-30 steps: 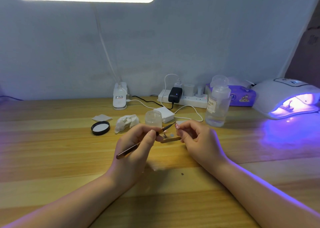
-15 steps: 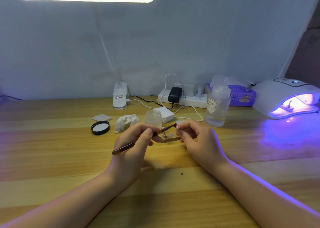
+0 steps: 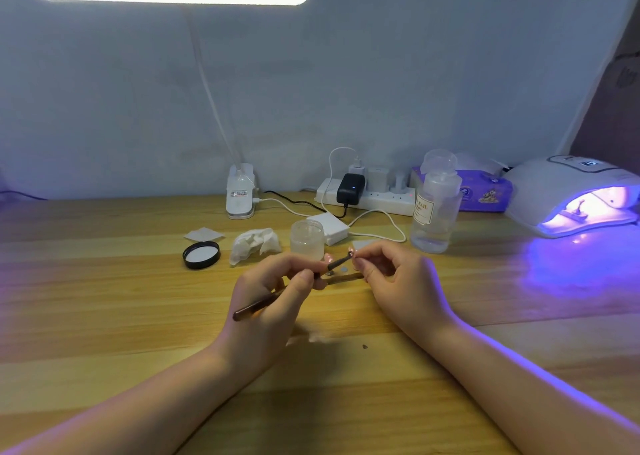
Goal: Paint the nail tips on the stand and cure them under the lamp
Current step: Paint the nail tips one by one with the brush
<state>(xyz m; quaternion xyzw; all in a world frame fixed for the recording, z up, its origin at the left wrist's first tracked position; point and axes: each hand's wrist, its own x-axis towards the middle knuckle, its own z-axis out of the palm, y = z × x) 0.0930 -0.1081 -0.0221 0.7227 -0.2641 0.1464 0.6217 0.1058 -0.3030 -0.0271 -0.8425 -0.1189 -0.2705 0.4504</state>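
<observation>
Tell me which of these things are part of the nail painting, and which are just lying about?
In use: brush in left hand; nail tip pinched by right hand; stand; curing lamp.

Lying about: lid, tissue, jar, bottle, power strip, wipes pack.

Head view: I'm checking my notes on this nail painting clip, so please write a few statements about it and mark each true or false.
1. The left hand holds a brush. True.
2. The curing lamp is dark. False: it glows purple inside.
3. The black lid is screwed onto the small jar. False: it lies on the table, apart from the open jar.
4. The right hand pinches a nail tip at the brush's end. True.
5. The clear bottle lies on its side. False: it stands upright.
</observation>
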